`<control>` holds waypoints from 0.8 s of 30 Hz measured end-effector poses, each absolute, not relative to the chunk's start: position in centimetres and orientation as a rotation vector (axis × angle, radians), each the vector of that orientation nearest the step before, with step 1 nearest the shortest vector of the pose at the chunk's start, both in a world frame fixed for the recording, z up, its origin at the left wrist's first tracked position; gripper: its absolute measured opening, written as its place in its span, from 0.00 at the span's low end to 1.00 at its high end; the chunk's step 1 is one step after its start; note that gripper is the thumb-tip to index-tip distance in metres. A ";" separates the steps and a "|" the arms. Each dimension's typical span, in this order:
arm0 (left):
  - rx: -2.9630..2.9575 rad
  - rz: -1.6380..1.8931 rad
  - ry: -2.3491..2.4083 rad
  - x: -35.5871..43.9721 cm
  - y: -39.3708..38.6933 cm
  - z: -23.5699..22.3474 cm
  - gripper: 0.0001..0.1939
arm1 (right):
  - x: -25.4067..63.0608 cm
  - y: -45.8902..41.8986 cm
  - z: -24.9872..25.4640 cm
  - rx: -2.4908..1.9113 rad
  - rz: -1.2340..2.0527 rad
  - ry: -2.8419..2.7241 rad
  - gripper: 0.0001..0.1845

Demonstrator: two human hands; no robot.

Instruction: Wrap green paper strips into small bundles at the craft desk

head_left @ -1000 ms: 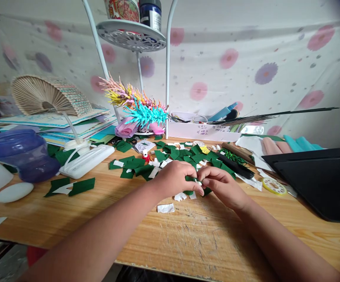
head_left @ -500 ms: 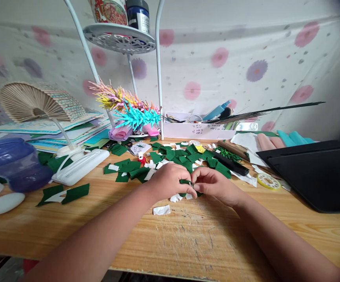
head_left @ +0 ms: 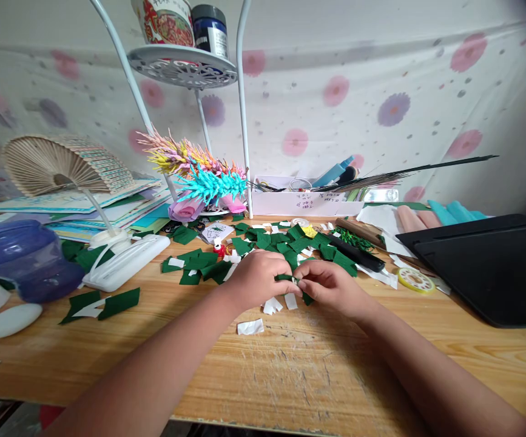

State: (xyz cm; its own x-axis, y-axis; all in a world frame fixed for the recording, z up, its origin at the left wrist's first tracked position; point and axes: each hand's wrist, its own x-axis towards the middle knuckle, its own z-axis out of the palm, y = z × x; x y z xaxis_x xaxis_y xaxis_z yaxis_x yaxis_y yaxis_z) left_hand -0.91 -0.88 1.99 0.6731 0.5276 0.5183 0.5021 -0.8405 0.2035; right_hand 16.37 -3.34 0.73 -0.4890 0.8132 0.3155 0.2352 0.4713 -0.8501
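Over the middle of the wooden table, my left hand (head_left: 259,278) is closed with a small dark green paper piece (head_left: 284,277) between thumb and fingers. My right hand (head_left: 330,285) meets it from the right, thumb and forefinger pinched at the same piece's end, where a bit of white shows. The fingers cover most of it. Behind and beneath the hands lie many cut green pieces (head_left: 299,244) mixed with white scraps. One white paper strip (head_left: 250,327) lies nearer to me, and other white scraps (head_left: 272,305) sit just below my fingers.
A white rack (head_left: 183,64) with colourful craft flowers (head_left: 208,182) rises behind. On the left are a folding fan (head_left: 62,164), a white lamp (head_left: 124,264) and a blue plastic container (head_left: 26,261). To the right are a yellow tape roll (head_left: 416,280) and a black panel (head_left: 481,267).
My fingers have shifted slightly around the green piece, and more white shows at its end. The camera view has tilted up a little. Both hands stay together.
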 end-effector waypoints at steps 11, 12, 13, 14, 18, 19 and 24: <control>2.578 0.998 0.836 -0.8 -1.4 2.3 0.03 | 16.8 -2.7 0.2 -0.702 1.338 -1.657 0.06; 2.565 1.004 0.826 -0.8 -1.4 2.3 0.03 | 16.9 -2.6 0.1 -0.690 1.368 -1.640 0.05; 2.553 1.009 0.816 -0.8 -1.5 2.3 0.03 | 17.0 -2.6 0.0 -0.680 1.399 -1.626 0.06; 2.543 1.009 0.805 -0.7 -1.5 2.4 0.03 | 17.1 -2.5 -0.1 -0.673 1.432 -1.616 0.06; 2.517 0.991 0.770 -0.7 -1.6 2.6 0.04 | 17.3 -2.2 -0.3 -0.680 1.521 -1.607 0.07; 2.518 0.980 0.760 -0.7 -1.7 2.7 0.04 | 17.3 -2.2 -0.3 -0.690 1.530 -1.608 0.07; 2.564 0.924 0.719 -0.8 -1.7 2.7 0.04 | 17.2 -2.3 -0.2 -0.722 1.536 -1.612 0.08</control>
State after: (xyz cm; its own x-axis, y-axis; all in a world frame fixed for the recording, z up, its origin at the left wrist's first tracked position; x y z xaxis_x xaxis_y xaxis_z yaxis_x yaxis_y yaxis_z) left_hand -0.81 -1.70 2.73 0.6639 0.5563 0.4999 0.3481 -0.8214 0.4518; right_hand 17.17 -2.29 -0.23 -0.5349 0.8313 0.1509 -0.1105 0.1082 -0.9880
